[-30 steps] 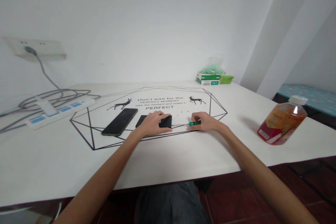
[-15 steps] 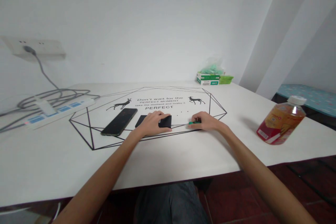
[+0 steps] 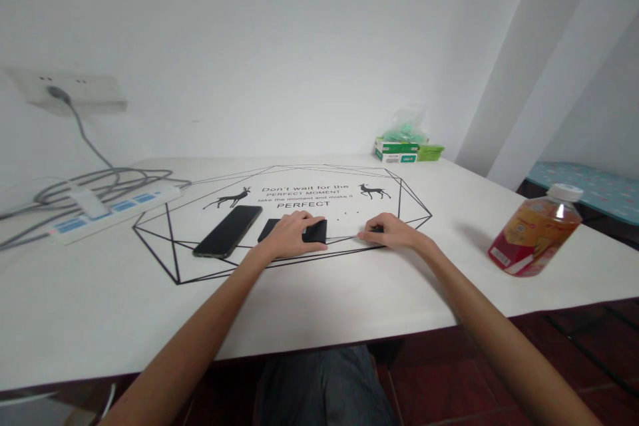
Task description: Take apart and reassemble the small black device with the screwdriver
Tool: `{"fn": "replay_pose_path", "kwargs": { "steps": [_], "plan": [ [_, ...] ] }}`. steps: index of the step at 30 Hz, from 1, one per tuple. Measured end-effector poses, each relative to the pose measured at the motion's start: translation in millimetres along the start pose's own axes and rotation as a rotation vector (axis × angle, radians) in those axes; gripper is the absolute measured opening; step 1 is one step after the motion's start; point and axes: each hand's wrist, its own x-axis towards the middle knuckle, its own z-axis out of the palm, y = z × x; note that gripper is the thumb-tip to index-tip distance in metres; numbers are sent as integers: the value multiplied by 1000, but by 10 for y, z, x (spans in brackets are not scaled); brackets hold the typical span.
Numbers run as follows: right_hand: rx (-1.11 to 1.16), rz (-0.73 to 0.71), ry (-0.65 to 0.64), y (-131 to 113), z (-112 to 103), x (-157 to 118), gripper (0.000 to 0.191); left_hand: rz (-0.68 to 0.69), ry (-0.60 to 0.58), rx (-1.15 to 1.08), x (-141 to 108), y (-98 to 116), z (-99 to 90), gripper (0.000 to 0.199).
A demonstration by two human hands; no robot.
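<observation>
My left hand [image 3: 288, 237] lies over a flat black rectangular object [image 3: 316, 231] on the white table, thumb and fingers holding it at its sides. Much of that object is hidden beneath the palm, so its kind is unclear. To the right, my right hand [image 3: 392, 231] rests on the table with its fingers pinched together. A small dark bit shows between those fingers, too little to name. Just left of my left hand, a black smartphone [image 3: 229, 231] lies flat with its screen dark.
A bottle of orange-brown drink [image 3: 535, 233] stands at the right. A white power strip [image 3: 117, 213] with coiled grey cables [image 3: 102, 181] occupies the left side. Small green and white boxes [image 3: 397, 150] under a plastic bag [image 3: 405, 125] sit at the back wall.
The green piece that showed at my right fingertips is out of sight now, and a dark bit shows there instead. My left hand has stayed on the black object.
</observation>
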Motion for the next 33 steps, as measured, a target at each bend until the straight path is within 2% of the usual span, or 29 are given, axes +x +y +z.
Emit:
{"fn": "replay_pose_path", "kwargs": {
  "steps": [3, 8, 14, 22, 28, 33],
  "plan": [
    [2, 4, -9, 26, -2, 5, 47, 5, 0, -3, 2, -4, 3, 76],
    [-13, -17, 59, 26, 28, 20, 44, 2, -2, 7, 5, -2, -3, 77],
    [-13, 27, 29, -29, 31, 3, 39, -7, -12, 6, 3, 26, -23, 75],
    [-15, 1, -11, -2, -8, 1, 50, 1, -3, 1, 2, 0, -7, 74],
    [-49, 6, 63, 2, 37, 22, 42, 3, -4, 8, -3, 11, -12, 75],
    [-52, 33, 45, -9, 47, 13, 40, -2, -11, 16, 2, 23, -21, 74]
  ]
}}
